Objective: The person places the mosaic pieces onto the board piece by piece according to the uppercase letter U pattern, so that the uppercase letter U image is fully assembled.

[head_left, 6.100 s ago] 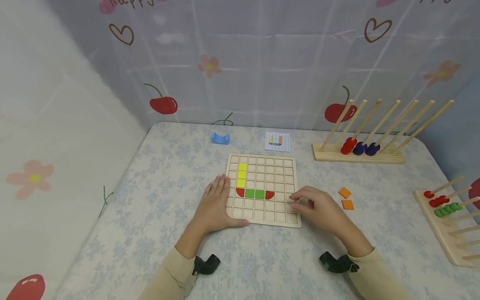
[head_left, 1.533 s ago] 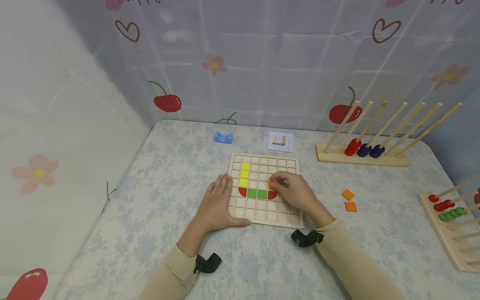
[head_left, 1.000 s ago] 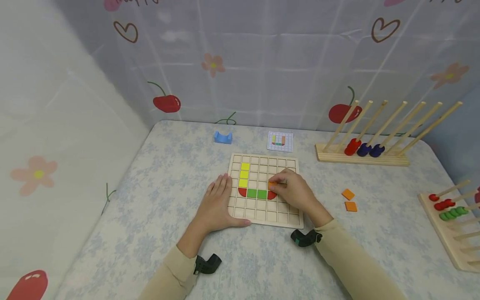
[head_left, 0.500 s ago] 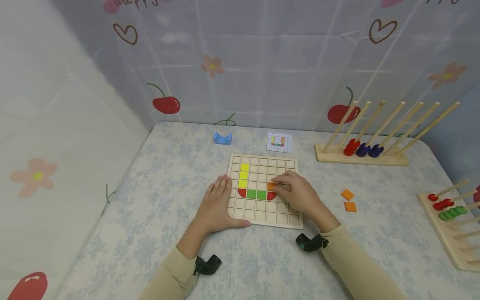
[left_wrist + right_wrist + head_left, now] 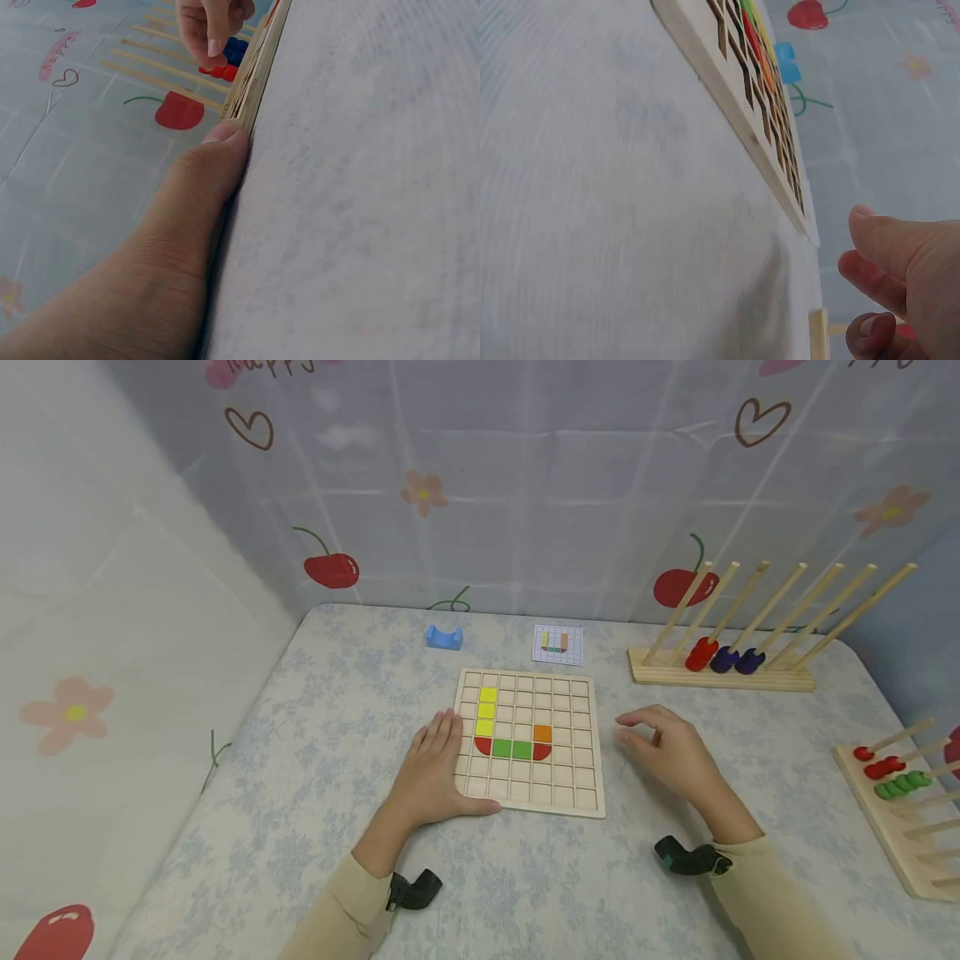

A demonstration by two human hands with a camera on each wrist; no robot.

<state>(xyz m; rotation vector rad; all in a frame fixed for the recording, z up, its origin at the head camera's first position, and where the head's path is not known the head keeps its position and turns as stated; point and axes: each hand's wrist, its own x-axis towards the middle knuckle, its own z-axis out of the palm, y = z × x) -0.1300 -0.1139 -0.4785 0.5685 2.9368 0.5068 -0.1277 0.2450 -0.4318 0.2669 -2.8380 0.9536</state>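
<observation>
A wooden grid board (image 5: pixel 570 768) lies flat on the table, with several yellow tiles (image 5: pixel 486 710) in a column and two green tiles (image 5: pixel 512 749) between two rounded red pieces (image 5: pixel 542 752). One orange tile (image 5: pixel 542 733) sits in the cell above the right red piece. Along the board's left edge my left hand (image 5: pixel 427 777) rests with fingers straight, its thumb at the front edge. My right hand (image 5: pixel 667 756) is off the board to the right, thumb and index finger apart, holding nothing. It hides the spot where two loose orange tiles lay earlier.
Behind the board lie a pattern card (image 5: pixel 558 645) and a blue curved block (image 5: pixel 444 638). A peg rack (image 5: pixel 645 670) with red and dark blue beads stands back right. Another peg rack (image 5: pixel 877 827) with red and green beads is at the right edge.
My right hand has set an orange tile into the board above the right red piece, let go and moved right, off the board. The left hand has stayed put.
</observation>
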